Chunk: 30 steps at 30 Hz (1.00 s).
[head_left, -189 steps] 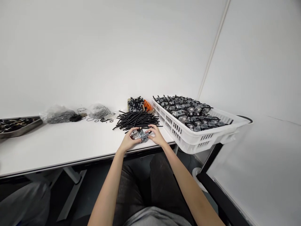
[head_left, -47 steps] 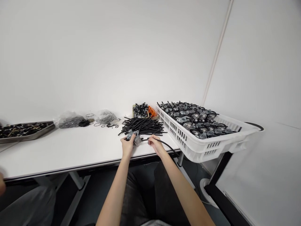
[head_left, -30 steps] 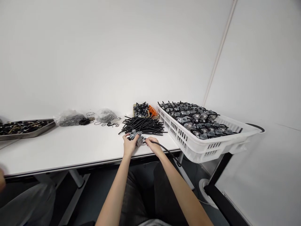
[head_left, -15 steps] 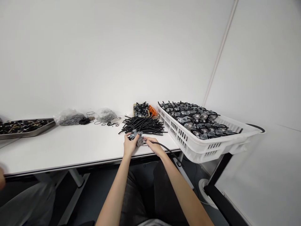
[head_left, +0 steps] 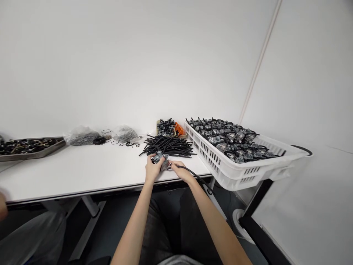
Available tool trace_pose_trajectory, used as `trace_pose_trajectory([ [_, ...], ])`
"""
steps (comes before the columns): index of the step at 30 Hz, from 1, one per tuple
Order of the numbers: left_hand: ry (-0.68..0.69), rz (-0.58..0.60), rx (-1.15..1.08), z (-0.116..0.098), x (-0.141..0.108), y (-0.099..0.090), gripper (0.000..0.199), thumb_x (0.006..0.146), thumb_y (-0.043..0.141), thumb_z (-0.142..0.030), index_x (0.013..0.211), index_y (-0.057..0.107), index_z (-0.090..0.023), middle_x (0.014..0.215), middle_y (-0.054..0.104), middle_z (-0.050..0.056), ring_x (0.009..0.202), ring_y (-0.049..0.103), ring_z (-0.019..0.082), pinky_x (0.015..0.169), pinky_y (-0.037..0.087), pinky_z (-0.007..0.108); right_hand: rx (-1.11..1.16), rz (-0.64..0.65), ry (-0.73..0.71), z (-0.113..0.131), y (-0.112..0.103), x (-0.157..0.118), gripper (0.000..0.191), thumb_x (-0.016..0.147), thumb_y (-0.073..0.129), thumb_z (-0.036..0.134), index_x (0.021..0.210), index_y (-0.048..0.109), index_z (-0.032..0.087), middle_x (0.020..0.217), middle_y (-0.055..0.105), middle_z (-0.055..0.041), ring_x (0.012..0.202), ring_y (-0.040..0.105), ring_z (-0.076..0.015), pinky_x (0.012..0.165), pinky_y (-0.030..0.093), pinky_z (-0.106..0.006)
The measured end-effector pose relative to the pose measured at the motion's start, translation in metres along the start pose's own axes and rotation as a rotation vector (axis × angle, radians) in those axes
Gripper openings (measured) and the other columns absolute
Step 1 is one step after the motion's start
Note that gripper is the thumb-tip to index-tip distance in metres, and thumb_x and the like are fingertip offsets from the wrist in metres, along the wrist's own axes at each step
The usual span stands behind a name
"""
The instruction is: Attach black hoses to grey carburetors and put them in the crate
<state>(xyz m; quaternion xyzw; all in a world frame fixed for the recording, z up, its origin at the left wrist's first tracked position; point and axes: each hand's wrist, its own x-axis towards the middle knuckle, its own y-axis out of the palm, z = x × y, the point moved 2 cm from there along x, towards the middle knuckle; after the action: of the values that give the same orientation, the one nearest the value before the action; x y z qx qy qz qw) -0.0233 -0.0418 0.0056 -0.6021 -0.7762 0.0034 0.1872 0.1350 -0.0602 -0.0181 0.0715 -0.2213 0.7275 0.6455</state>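
I sit at a long white table [head_left: 82, 176]. On my right is a big white crate [head_left: 212, 163], packed with carburetors [head_left: 228, 138] that have black tubes on them. Far to my left is a metal tray [head_left: 35, 154] of dark parts, then a plastic bag [head_left: 81, 139] and another bag [head_left: 125, 134]. A blurry hand [head_left: 2, 207] at the left edge belongs to someone else.

Right in front of me is a pile of black hoses [head_left: 168, 146]. Behind it are a small box of black parts [head_left: 165, 127] and an orange thing [head_left: 179, 129]. Thin black rings [head_left: 114, 143] lie on the table.

My own carburetor [head_left: 163, 162] is in my hands, over the table, just in front of the pile. My left hand [head_left: 152, 171] has its fingers [head_left: 150, 159] closed around its gray body. My right hand [head_left: 183, 173] pinches one hose [head_left: 193, 172] near its end, right up by the carburetor. I cannot tell if the end is on, because my fingers hide it. The rest of the hose droops over the table edge.

I think the carburetor feels hard and quite heavy for its size, so the thick body is the best place to hold. The hose seems soft and bendy, so it is best held close to its end.
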Motion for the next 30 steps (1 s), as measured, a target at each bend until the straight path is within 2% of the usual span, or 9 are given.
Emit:
trace_pose_trajectory([
  [3,0.008,-0.001,0.007,0.0003,0.0003,0.0003,0.053,0.066,0.069,-0.055,0.106,0.055,-0.022,0.108,0.065,0.011,0.099,0.060,0.027,0.085,0.043,0.036,0.027,-0.018,0.010,-0.0032,-0.0006,0.0009,0.026,0.084,0.048,0.030,0.093,0.070,0.020,0.102,0.073,-0.0054,0.098,0.065,-0.0225,0.090,0.049,-0.038],
  [10,-0.021,-0.039,-0.017,0.0017,0.0016,-0.0005,0.051,0.066,0.068,-0.057,0.102,0.056,-0.022,0.105,0.067,0.011,0.098,0.061,0.027,0.086,0.043,0.038,0.120,-0.035,0.025,-0.0092,-0.0007,0.0030,0.024,0.083,0.052,0.036,0.081,0.069,0.019,0.102,0.074,-0.0075,0.103,0.065,-0.0251,0.092,0.048,-0.041],
  [22,-0.033,-0.050,-0.027,0.0032,0.0014,0.0003,0.050,0.065,0.069,-0.056,0.100,0.057,-0.023,0.102,0.067,0.011,0.097,0.061,0.028,0.085,0.043,0.038,0.118,-0.009,0.044,-0.0038,0.0003,0.0006,0.031,0.083,0.054,0.038,0.103,0.070,0.020,0.116,0.070,-0.0072,0.110,0.063,-0.0248,0.097,0.046,-0.042],
  [30,-0.030,-0.051,-0.019,0.0000,0.0002,-0.0010,0.048,0.066,0.068,-0.056,0.099,0.056,-0.024,0.105,0.066,0.010,0.099,0.060,0.027,0.086,0.043,0.038,0.012,0.013,-0.008,-0.0078,-0.0015,0.0004,0.038,0.083,0.055,0.043,0.110,0.068,0.019,0.120,0.067,-0.0084,0.117,0.058,-0.0268,0.104,0.038,-0.047],
])
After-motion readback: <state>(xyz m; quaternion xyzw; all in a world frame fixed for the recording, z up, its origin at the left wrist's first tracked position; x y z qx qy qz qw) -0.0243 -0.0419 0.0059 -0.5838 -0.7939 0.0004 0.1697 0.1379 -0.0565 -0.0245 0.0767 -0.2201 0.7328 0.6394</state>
